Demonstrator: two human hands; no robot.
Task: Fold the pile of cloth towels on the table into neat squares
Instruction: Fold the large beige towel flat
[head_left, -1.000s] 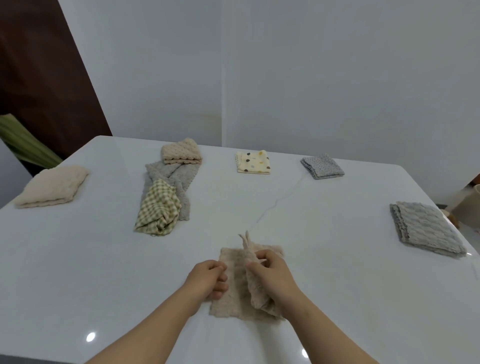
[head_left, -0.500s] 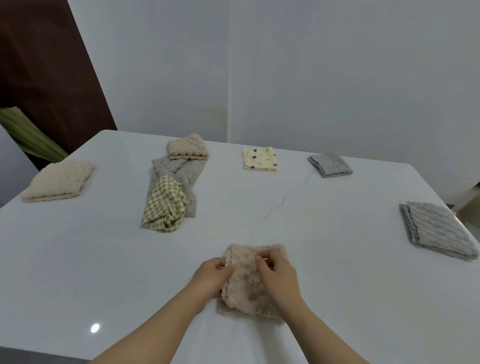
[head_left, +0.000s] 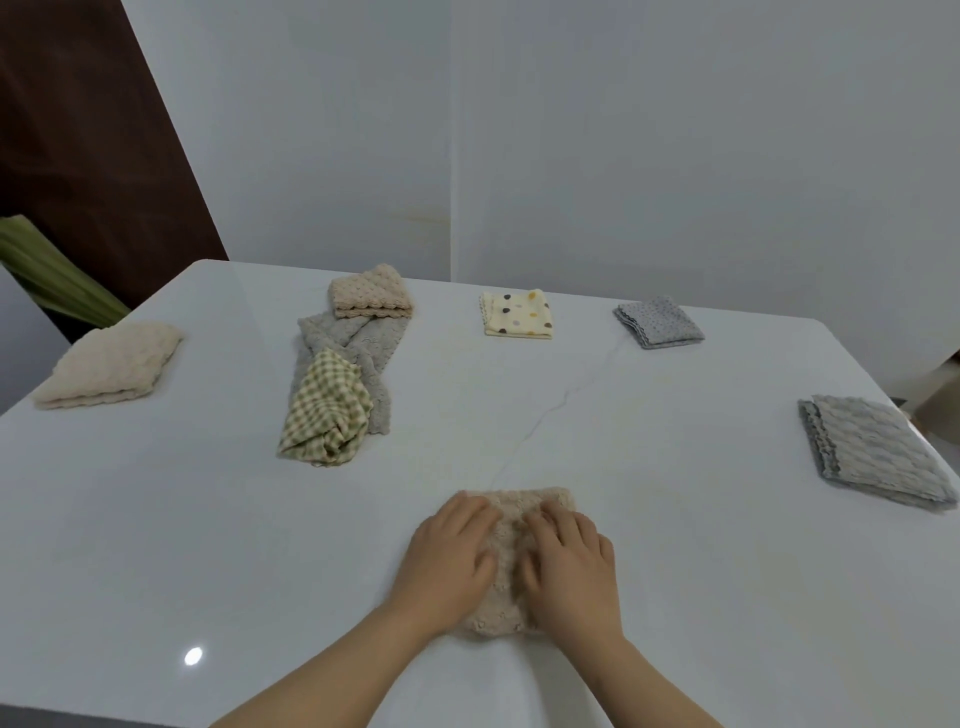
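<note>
A folded beige textured towel (head_left: 511, 540) lies on the white table (head_left: 156, 519) near its front edge. My left hand (head_left: 449, 556) presses flat on the towel's left half, and my right hand (head_left: 569, 561) presses flat on its right half, fingers extended. Most of the towel is hidden under my palms. Farther back on the left, an unfolded green checked cloth (head_left: 327, 408) lies bunched on a long grey towel (head_left: 348, 353).
Folded towels are spread around the table: cream (head_left: 109, 364) at far left, beige (head_left: 371, 291) behind the grey one, yellow dotted (head_left: 517, 314) at the back, grey dotted (head_left: 660, 322) back right, grey ribbed (head_left: 872, 449) at the right edge. A white wall stands behind.
Both hands stopped pinching the towel's raised flap; the flap has been laid down and my palms now lie flat on the folded towel.
</note>
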